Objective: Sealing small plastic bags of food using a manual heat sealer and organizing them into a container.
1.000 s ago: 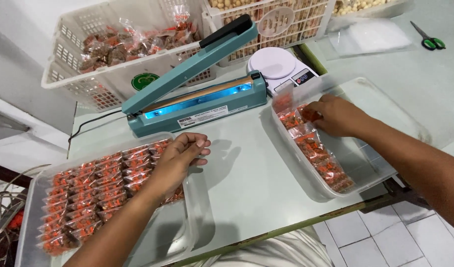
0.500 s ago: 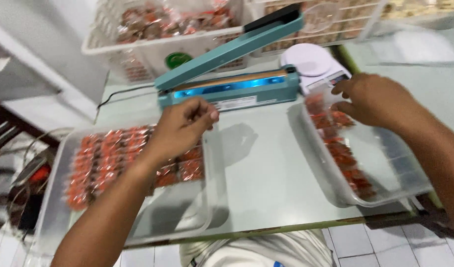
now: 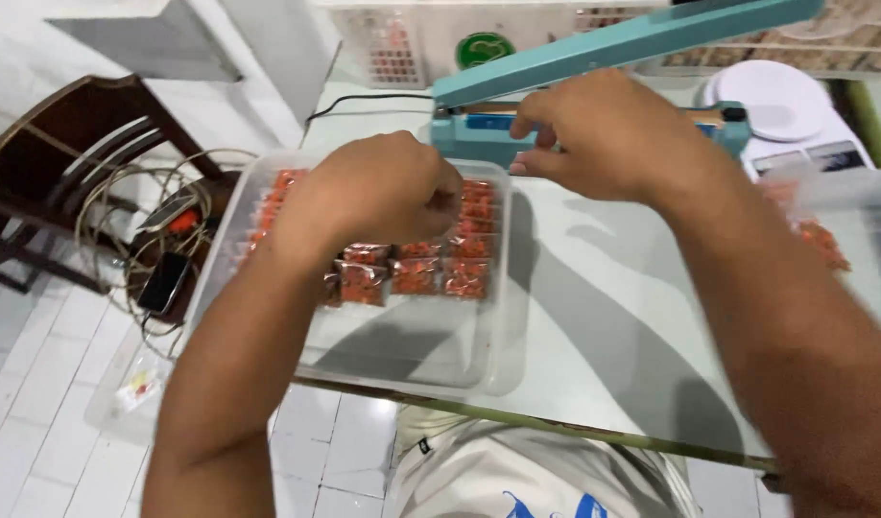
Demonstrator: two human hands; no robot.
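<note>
Small clear packets (image 3: pixel 416 273) of orange-red contents lie in rows in a clear plastic tray (image 3: pixel 402 350) at the near-left part of the pale green desk (image 3: pixel 575 317), filling the tray's far half while its near half is bare. The person's left hand (image 3: pixel 373 197) hovers over those rows, its fingers curled into a loose fist; whether they pinch a packet cannot be told from this view. The right hand (image 3: pixel 608 139) is held just beyond the tray's far right corner, in front of the teal heat sealer (image 3: pixel 594 53), whose arm is raised; its fingers are bent together, and what they hold, if anything, is hidden. A white kitchen scale (image 3: pixel 781 105) stands just right of the sealer. A second clear tray (image 3: pixel 844 206) with more packets sits at the right edge. Left of the desk, a dark wooden chair (image 3: pixel 76 163) carries coiled cables and a phone (image 3: pixel 164 283) above a white tiled floor (image 3: pixel 47 384).
</note>
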